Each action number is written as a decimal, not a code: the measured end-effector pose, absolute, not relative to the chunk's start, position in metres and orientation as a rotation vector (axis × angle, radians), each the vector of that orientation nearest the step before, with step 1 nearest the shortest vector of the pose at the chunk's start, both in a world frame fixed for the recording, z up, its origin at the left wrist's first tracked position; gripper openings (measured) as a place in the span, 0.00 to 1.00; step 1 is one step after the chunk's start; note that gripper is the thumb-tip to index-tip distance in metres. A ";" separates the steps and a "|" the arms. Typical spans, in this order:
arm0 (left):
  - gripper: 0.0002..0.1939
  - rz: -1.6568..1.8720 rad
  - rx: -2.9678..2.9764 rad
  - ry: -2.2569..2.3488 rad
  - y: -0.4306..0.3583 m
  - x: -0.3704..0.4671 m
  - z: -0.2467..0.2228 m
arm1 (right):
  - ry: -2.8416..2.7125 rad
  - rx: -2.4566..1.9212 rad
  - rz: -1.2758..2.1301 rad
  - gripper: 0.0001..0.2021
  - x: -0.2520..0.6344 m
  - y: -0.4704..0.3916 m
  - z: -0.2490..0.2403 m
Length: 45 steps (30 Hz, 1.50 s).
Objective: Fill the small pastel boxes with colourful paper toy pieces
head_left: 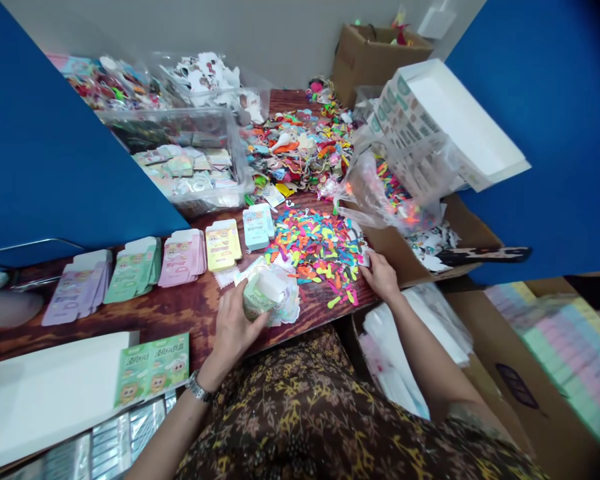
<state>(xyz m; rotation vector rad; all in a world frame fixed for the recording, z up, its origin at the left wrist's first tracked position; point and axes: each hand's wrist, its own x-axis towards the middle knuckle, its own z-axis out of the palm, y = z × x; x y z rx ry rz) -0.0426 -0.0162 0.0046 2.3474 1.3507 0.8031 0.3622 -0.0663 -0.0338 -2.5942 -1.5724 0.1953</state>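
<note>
My left hand (237, 320) is wrapped round a small green printed carton (260, 297), whose open top faces up. Under and beside the carton lie clear and whitish plastic pieces (287, 300). At the right side of a heap of small bright plastic pieces (320, 243) is my right hand (381, 275). Its fingers are drawn together at a small whitish item by the heap's edge; what exactly they grip is too small to make out.
Flat cartons in purple (77, 290), green (133, 270), pink (181, 259), yellow (223, 245) and blue (257, 227) line the table. Behind stand a clear bin (237, 157) and a mixed toy heap (305, 150). A tilted white box (475, 120) rests above a cardboard box (395, 250) at right.
</note>
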 end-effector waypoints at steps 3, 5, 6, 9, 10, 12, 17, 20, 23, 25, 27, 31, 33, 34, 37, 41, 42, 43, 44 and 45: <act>0.37 0.826 2.338 1.331 -0.017 -0.042 0.006 | -1.655 -2.559 0.103 0.24 0.364 -0.066 -0.037; 0.37 0.846 2.330 1.332 -0.017 -0.042 0.007 | -1.630 -2.579 0.052 0.23 0.364 -0.067 -0.034; 0.38 0.851 2.324 1.338 -0.017 -0.042 0.007 | -1.609 -2.583 0.017 0.23 0.363 -0.067 -0.030; 0.38 0.848 2.298 1.365 -0.016 -0.044 0.006 | -1.594 -2.479 -0.074 0.21 0.362 -0.066 -0.009; 0.38 0.844 2.288 1.372 -0.015 -0.044 0.006 | -1.599 -2.401 -0.071 0.20 0.361 -0.065 -0.001; 0.38 0.836 2.272 1.376 -0.015 -0.043 0.006 | -1.575 -2.242 -0.003 0.19 0.358 -0.060 0.013; 0.38 0.817 2.249 1.368 -0.017 -0.037 0.005 | -1.478 -2.055 0.371 0.20 0.340 -0.033 0.012; 0.38 0.818 2.256 1.358 -0.020 -0.035 0.006 | -1.503 -2.089 0.472 0.20 0.329 -0.005 -0.002; 0.37 0.822 2.249 1.362 -0.022 -0.034 0.007 | -1.533 -2.147 0.464 0.20 0.321 0.021 -0.013; 0.37 0.816 2.239 1.362 -0.023 -0.034 0.008 | -1.573 -2.185 0.445 0.16 0.317 0.032 -0.015; 0.37 0.800 2.230 1.363 -0.024 -0.034 0.007 | -1.626 -2.205 0.420 0.11 0.315 0.035 -0.012; 0.38 0.791 2.219 1.382 -0.023 -0.033 0.004 | -1.702 -2.169 0.333 0.12 0.311 0.025 0.010; 0.38 0.809 2.225 1.389 -0.020 -0.029 0.001 | -1.760 -2.088 0.276 0.13 0.306 0.017 0.029; 0.38 0.818 2.230 1.389 -0.019 -0.026 0.000 | -1.795 -2.033 0.256 0.13 0.301 0.012 0.040; 0.39 0.818 2.239 1.384 -0.015 -0.014 -0.002 | -1.873 -1.860 0.279 0.11 0.275 0.001 0.071; 0.39 0.828 2.225 1.393 -0.014 0.000 0.000 | -1.923 -1.646 0.332 0.11 0.227 -0.012 0.090; 0.39 0.839 2.219 1.395 -0.015 0.001 0.001 | -1.960 -1.600 0.339 0.11 0.216 -0.014 0.089; 0.40 0.851 2.212 1.397 -0.016 0.002 0.002 | -2.016 -1.563 0.353 0.11 0.207 -0.016 0.086; 0.40 0.865 2.209 1.397 -0.017 0.002 0.004 | -2.088 -1.541 0.366 0.11 0.200 -0.018 0.083; 0.40 0.876 2.211 1.398 -0.018 0.001 0.005 | -2.166 -1.535 0.372 0.11 0.195 -0.019 0.079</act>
